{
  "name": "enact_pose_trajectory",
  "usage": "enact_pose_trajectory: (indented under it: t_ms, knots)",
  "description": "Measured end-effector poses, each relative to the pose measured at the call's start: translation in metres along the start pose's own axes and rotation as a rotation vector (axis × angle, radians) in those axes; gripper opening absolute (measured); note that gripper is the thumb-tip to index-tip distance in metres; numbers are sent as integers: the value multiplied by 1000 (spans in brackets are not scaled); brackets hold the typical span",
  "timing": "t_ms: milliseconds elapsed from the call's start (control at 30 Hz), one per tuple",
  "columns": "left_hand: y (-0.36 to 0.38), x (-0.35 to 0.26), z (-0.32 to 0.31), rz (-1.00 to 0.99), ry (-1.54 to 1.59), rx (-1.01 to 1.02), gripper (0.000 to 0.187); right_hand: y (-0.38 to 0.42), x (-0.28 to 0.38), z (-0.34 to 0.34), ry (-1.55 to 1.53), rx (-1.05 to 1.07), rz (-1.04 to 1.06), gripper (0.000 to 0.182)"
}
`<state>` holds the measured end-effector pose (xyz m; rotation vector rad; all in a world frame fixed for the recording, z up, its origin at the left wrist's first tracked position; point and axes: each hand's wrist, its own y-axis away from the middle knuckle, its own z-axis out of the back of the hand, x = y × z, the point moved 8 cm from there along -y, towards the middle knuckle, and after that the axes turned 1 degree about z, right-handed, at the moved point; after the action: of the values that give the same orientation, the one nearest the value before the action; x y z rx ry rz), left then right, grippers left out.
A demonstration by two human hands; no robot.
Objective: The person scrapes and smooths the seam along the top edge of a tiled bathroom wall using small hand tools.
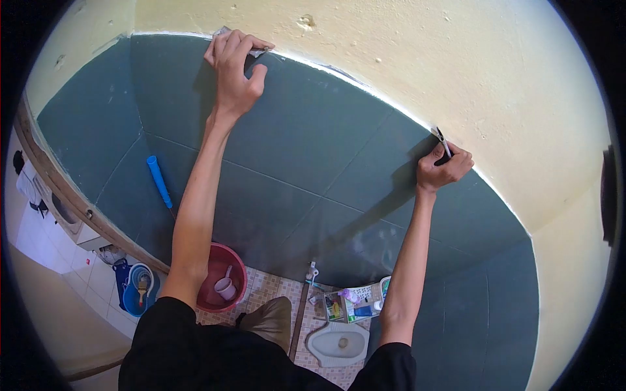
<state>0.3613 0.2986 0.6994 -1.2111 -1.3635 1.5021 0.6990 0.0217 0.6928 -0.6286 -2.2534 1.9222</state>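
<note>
Right fingers [460, 158] pinch a slim tool [445, 142] — tip above them; left fingers [229, 47] bent over grey piece [259, 52].

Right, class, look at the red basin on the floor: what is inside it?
A pink dipper lies inside the red basin. The left arm covers the basin's left edge, so anything there cannot be seen.

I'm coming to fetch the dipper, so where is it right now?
In the head view, the dipper lies inside the red basin, left of the squat toilet.
</note>
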Motion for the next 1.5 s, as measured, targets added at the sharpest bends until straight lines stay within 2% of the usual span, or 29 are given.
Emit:
enact_pose_trajectory:
  t_ms: [167,233,267,333,400,467,500,600,700,833,1167,1233,1300,1500]
  knots:
    - [1,0,1,-9,9,-15,29,2,-2,0,38,38,3,36]
    - [1,0,2,-15,24,-34,27,-1,1,1,20,37,7,25]
    - [1,1,3,-13,29,-40,27,-2,3,4,23,35,14,25]
    - [1,1,2,-4,34,-38,26,-8,1,5,-21,137,-3,9]
    - [1,1,3,-9,38,-50,27,-18,5,11,-58,182,22,9]
    - [3,-1,1,-20,46,-56,28,-24,10,15,-101,287,15,22]
    - [6,-3,1,-40,18,-92,30,-29,13,22,-86,281,21,22]
    - [9,-2,-3,-71,-16,-145,34,-39,23,19,2,481,59,34]
    - [12,3,-8,-81,-32,-170,37,-46,29,18,47,577,74,33]
    - [13,4,-9,-101,-23,-167,39,-53,32,11,15,567,11,31]
    - [17,4,-7,-113,-27,-164,41,-72,82,-6,-106,569,91,26]
    - [17,4,-8,-108,-34,-160,42,-65,81,-12,-128,624,38,28]
    - [17,4,-7,-121,-36,-153,42,-62,76,-8,-129,596,67,29]
    - [16,2,-4,-145,5,-188,46,-71,59,-1,-51,600,-77,28]
